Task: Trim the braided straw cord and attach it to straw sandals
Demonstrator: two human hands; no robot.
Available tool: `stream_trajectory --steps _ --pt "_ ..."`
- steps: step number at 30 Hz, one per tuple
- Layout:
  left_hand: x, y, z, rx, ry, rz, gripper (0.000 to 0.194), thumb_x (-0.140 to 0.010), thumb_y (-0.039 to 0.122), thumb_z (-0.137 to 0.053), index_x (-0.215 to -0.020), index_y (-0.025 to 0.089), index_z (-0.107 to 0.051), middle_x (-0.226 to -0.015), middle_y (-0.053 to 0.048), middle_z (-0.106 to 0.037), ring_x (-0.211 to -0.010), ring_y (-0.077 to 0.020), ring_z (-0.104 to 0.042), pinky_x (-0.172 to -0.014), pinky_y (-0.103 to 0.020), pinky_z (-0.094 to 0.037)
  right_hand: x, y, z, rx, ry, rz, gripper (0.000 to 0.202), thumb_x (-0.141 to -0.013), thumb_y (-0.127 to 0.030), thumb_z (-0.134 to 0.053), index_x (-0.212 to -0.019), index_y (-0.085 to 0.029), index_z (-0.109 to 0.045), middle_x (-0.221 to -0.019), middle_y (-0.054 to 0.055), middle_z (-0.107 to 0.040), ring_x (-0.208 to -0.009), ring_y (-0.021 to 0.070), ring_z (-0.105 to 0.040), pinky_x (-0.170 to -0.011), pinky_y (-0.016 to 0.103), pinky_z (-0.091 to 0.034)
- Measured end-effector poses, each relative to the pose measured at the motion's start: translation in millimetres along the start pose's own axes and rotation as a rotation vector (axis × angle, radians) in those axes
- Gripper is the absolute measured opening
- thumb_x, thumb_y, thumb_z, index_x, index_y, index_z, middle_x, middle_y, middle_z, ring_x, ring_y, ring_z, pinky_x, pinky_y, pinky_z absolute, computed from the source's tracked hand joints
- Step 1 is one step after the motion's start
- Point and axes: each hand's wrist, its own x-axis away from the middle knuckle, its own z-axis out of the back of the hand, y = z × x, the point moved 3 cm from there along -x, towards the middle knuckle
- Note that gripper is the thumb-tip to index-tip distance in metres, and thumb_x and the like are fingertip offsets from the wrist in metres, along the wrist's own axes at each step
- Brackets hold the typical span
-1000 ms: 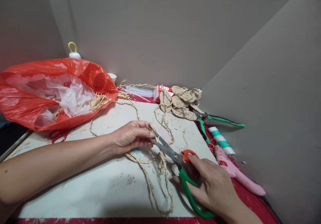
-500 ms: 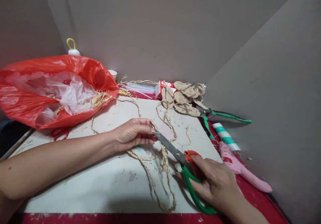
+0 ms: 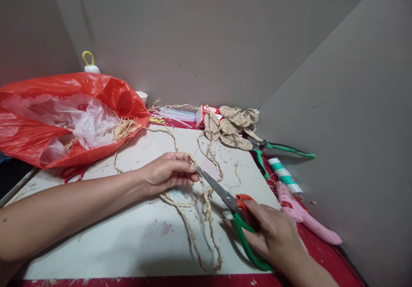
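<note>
Between thumb and fingers, my left hand [image 3: 172, 171] pinches a braided straw cord [image 3: 192, 235], which hangs down in loops onto the white board [image 3: 106, 240]. My right hand [image 3: 270, 231] is closed around the handles of scissors [image 3: 220, 190], one green and one orange. The blades look closed or nearly so, and their tips touch or almost touch the cord right at my left fingertips. Exactly what lies between the tips is too small to make out. A short loose strand [image 3: 237, 175] lies on the board beyond the scissors.
A red plastic bag [image 3: 74, 119] with straw stands at the left, red-handled scissors [image 3: 74, 174] by it. Woven oval pieces [image 3: 236, 128] are piled at the back, near green-handled pliers [image 3: 283, 147]. A striped roll [image 3: 285, 175] and pink glue gun [image 3: 302, 214] lie right.
The whole view has shifted slightly, so things appear a little further left. Both hands keep nearly the same pose, with the scissor tips still at the left fingertips.
</note>
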Motion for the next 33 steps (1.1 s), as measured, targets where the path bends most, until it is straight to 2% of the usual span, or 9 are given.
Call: stream_trajectory --steps 6,12,18,21,25,29,33 --pt "1 4 -2.0 0.034 0.008 -0.044 0.021 -0.063 0.011 -0.072 -0.08 0.011 -0.059 -0.062 -0.001 -0.061 -0.059 -0.0085 -0.061 -0.06 -0.019 -0.049 1 3 -2 0.048 -0.032 -0.086 0.031 -0.081 -0.044 -0.055 -0.095 -0.016 -0.056 -0.055 -0.001 -0.056 -0.049 0.0156 -0.056 -0.048 0.024 -0.036" --pt "0 3 -0.6 0.02 0.006 -0.041 0.012 -0.067 0.01 -0.069 -0.073 0.011 -0.058 -0.061 -0.002 -0.061 -0.057 -0.0084 -0.06 -0.058 -0.018 -0.049 3 5 -3 0.003 -0.108 -0.133 0.036 -0.08 -0.045 -0.056 -0.103 -0.017 -0.053 -0.061 0.001 -0.058 -0.054 0.0171 -0.057 -0.052 0.026 -0.039" --pt "1 6 0.6 0.042 0.019 -0.057 0.011 -0.069 0.009 -0.066 -0.071 0.011 -0.056 -0.063 -0.002 -0.06 -0.058 -0.0083 -0.059 -0.058 -0.018 -0.048 1 8 1 -0.031 -0.117 -0.152 0.046 -0.076 -0.046 -0.058 -0.111 -0.017 -0.049 -0.076 0.006 -0.062 -0.065 0.0202 -0.06 -0.056 0.028 -0.045" --pt "1 9 0.8 0.053 0.043 -0.077 0.011 -0.069 0.007 -0.066 -0.071 0.011 -0.056 -0.063 -0.001 -0.06 -0.059 -0.0079 -0.059 -0.059 -0.018 -0.048 -1 5 5 -0.051 -0.074 -0.095 0.045 -0.075 -0.046 -0.06 -0.107 -0.017 -0.049 -0.079 0.007 -0.061 -0.066 0.0203 -0.059 -0.057 0.029 -0.045" --pt "1 11 2.1 0.05 0.103 -0.136 0.014 -0.067 0.008 -0.068 -0.072 0.012 -0.055 -0.064 -0.002 -0.062 -0.06 -0.0088 -0.06 -0.062 -0.019 -0.049 -4 -6 13 -0.113 0.006 0.012 0.036 -0.073 -0.043 -0.061 -0.097 -0.018 -0.05 -0.071 0.004 -0.059 -0.058 0.0174 -0.055 -0.053 0.028 -0.043" --pt "2 15 1.3 0.016 0.142 -0.223 0.022 -0.064 0.013 -0.073 -0.074 0.013 -0.054 -0.063 -0.001 -0.062 -0.059 -0.0099 -0.06 -0.062 -0.021 -0.049 -8 -12 15 -0.058 -0.002 0.003 0.034 -0.074 -0.043 -0.061 -0.095 -0.019 -0.052 -0.066 0.002 -0.061 -0.054 0.016 -0.056 -0.05 0.026 -0.043" --pt "7 20 -2.0 -0.062 0.123 -0.316 0.027 -0.064 0.018 -0.077 -0.077 0.015 -0.053 -0.064 0.002 -0.061 -0.058 -0.0083 -0.058 -0.061 -0.02 -0.047 -9 -11 15 -0.024 -0.006 -0.045 0.034 -0.075 -0.046 -0.06 -0.097 -0.021 -0.055 -0.065 0.002 -0.062 -0.054 0.0162 -0.058 -0.049 0.026 -0.044"
